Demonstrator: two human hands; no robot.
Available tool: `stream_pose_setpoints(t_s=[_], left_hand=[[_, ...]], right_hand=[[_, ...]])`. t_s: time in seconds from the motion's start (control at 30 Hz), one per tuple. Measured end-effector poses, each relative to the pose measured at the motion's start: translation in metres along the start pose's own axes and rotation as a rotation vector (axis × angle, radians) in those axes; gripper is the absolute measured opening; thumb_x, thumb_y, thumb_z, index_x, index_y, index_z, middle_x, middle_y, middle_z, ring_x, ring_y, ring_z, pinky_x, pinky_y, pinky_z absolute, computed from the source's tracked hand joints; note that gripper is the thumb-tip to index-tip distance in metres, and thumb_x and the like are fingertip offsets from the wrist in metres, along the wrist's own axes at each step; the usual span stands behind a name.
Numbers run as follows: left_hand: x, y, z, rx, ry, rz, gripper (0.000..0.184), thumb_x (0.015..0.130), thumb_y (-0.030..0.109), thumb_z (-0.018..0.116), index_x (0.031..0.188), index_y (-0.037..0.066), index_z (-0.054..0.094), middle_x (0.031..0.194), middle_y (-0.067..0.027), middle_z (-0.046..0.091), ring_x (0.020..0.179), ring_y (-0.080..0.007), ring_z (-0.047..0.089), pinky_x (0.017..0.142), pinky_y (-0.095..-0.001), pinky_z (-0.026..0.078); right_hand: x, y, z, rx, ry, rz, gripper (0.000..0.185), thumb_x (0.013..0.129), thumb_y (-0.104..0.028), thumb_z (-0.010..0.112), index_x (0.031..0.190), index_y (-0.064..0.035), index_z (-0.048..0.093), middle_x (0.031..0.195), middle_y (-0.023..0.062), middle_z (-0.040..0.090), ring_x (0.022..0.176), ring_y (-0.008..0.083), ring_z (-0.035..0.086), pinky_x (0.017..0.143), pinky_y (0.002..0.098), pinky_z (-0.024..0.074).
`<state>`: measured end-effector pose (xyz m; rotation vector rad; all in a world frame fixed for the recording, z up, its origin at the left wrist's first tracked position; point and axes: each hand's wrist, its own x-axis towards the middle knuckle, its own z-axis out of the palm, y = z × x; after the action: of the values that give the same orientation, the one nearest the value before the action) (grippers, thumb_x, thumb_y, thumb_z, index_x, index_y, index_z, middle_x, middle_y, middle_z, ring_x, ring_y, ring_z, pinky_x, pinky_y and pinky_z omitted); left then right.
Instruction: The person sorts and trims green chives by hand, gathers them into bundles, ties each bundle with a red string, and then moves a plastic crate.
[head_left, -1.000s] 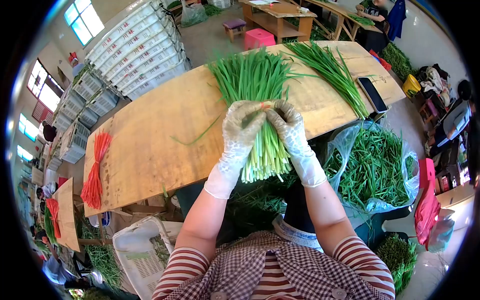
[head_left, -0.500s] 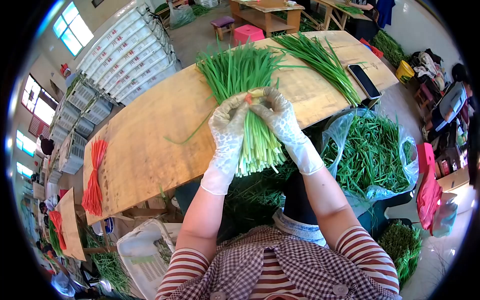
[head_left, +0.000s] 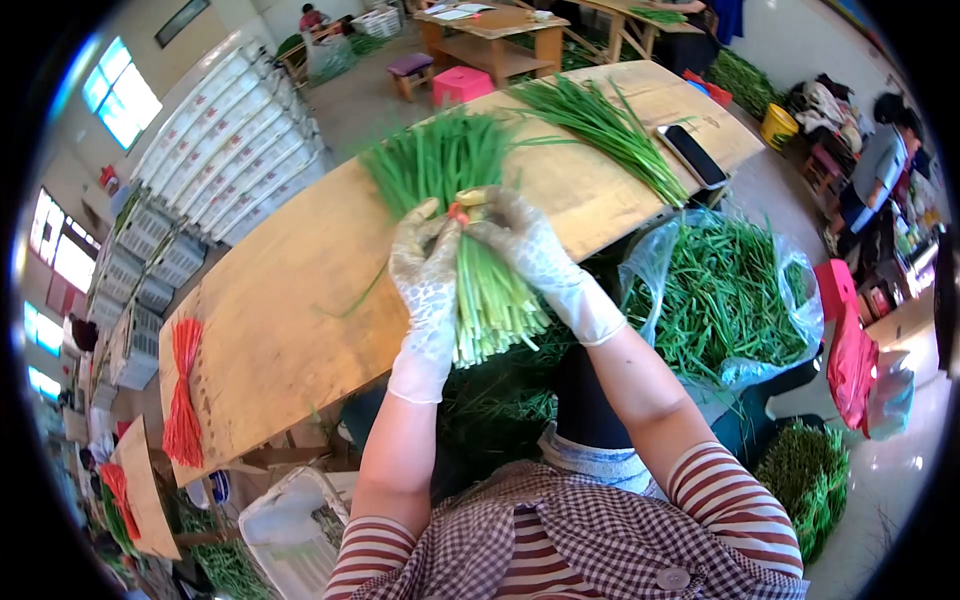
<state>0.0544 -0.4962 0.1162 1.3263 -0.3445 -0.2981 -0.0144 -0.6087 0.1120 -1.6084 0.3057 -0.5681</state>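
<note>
A thick bundle of long green stalks (head_left: 492, 305) lies over the table's near edge, its pale cut ends toward me and its leaves pointing away. A red tie (head_left: 458, 213) sits round its middle. My left hand (head_left: 425, 255), in a whitish patterned glove, pinches at the tie from the left. My right hand (head_left: 520, 238), gloved alike, has its fingers closed at the tie from the right. Another sheaf of green stalks (head_left: 605, 130) rests loose farther back on the table. A bunch of red ties (head_left: 183, 395) lies at the table's left end.
The wooden table (head_left: 290, 290) also bears a phone (head_left: 692, 155). Right of my arm is a plastic bag of green leaves (head_left: 720, 300). A white crate (head_left: 295, 535) stands low left, stacked white crates (head_left: 225, 140) back left. A person (head_left: 875, 180) is at the far right.
Both hands have shifted left in view, still at the tie on the bundle. The table and surroundings have also moved left in view.
</note>
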Motion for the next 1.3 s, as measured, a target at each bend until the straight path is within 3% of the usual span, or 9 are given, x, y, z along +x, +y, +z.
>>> stream_pose_setpoints(t_s=[0.37,0.57,0.67,0.8,0.83,0.97,1.1,1.23,1.3], left_hand=[[-0.006,0.003,-0.018,0.204,-0.002,0.116,0.037,0.083,-0.004,0.066,0.117,0.000,0.054,0.093,-0.0117,0.067,0.085,-0.0117,0.063,0.078,-0.0242,0.051],[0.000,-0.014,-0.033,0.563,-0.074,0.503,0.031,0.081,-0.003,0.067,0.111,-0.002,0.058,0.103,-0.0118,0.067,0.090,-0.0143,0.065,0.078,-0.0257,0.052],[0.000,-0.013,-0.034,0.638,-0.122,0.687,0.030,0.079,-0.002,0.069,0.108,-0.002,0.059,0.106,-0.0110,0.066,0.092,-0.0163,0.066,0.080,-0.0264,0.051],[-0.008,0.012,-0.028,0.415,-0.191,0.211,0.050,0.076,-0.001,0.071,0.121,0.000,0.051,0.112,-0.0136,0.063,0.101,-0.0183,0.063,0.083,-0.0311,0.052],[-0.006,0.014,-0.027,0.365,-0.238,0.431,0.066,0.076,0.010,0.075,0.133,0.003,0.043,0.122,-0.0129,0.059,0.110,-0.0211,0.058,0.093,-0.0383,0.047],[0.008,0.021,-0.023,0.942,-0.514,0.402,0.092,0.072,0.035,0.080,0.144,0.008,0.030,0.134,-0.0082,0.053,0.126,-0.0264,0.048,0.112,-0.0473,0.021],[0.013,0.021,-0.033,0.738,-0.580,0.223,0.090,0.071,0.035,0.081,0.142,0.006,0.033,0.133,-0.0113,0.054,0.127,-0.0247,0.046,0.111,-0.0480,0.025],[0.002,0.020,-0.047,0.561,-0.276,0.630,0.070,0.076,0.035,0.078,0.131,0.003,0.049,0.120,-0.0152,0.061,0.123,-0.0243,0.049,0.106,-0.0419,0.034],[-0.002,0.029,-0.080,0.569,-0.209,0.089,0.059,0.079,0.044,0.071,0.119,0.003,0.058,0.110,-0.0162,0.064,0.110,-0.0238,0.055,0.096,-0.0375,0.041]], right_hand=[[0.003,-0.024,0.008,-0.032,-0.054,0.187,0.038,0.084,-0.009,0.067,0.120,-0.0023,0.059,0.089,0.0049,0.063,0.082,0.0096,0.059,0.075,0.0234,0.0486],[0.002,-0.018,0.005,-0.076,-0.126,0.169,0.038,0.085,-0.015,0.068,0.119,-0.0005,0.060,0.091,0.0069,0.065,0.084,0.0109,0.060,0.076,0.0251,0.0489],[-0.001,-0.032,0.006,-0.244,-0.094,0.373,0.036,0.086,-0.015,0.067,0.117,0.0007,0.060,0.094,0.0092,0.066,0.085,0.0109,0.061,0.076,0.0262,0.0494],[-0.013,-0.007,0.009,0.286,0.015,0.172,0.023,0.088,-0.013,0.064,0.105,0.0015,0.064,0.097,0.0087,0.067,0.090,0.0127,0.060,0.083,0.0274,0.0479],[-0.014,-0.008,0.009,0.343,0.025,0.197,0.018,0.088,-0.012,0.063,0.100,0.0004,0.065,0.096,0.0069,0.066,0.092,0.0136,0.059,0.087,0.0271,0.0460],[-0.007,0.006,0.008,0.504,0.223,0.096,0.020,0.088,-0.019,0.065,0.100,-0.0023,0.063,0.085,0.0016,0.062,0.075,0.0110,0.055,0.074,0.0228,0.0439],[-0.015,0.026,-0.005,1.145,0.428,0.114,0.022,0.092,-0.025,0.062,0.099,-0.0044,0.060,0.082,0.0013,0.060,0.068,0.0060,0.053,0.062,0.0201,0.0444],[-0.039,0.025,-0.030,0.238,0.554,0.235,0.031,0.095,-0.028,0.057,0.107,0.0006,0.062,0.086,0.0092,0.068,0.069,0.0141,0.064,0.065,0.0262,0.0527],[-0.041,0.021,-0.054,0.105,0.434,0.360,0.048,0.095,-0.044,0.052,0.107,0.0021,0.061,0.090,0.0107,0.068,0.071,0.0169,0.065,0.064,0.0274,0.0531]])
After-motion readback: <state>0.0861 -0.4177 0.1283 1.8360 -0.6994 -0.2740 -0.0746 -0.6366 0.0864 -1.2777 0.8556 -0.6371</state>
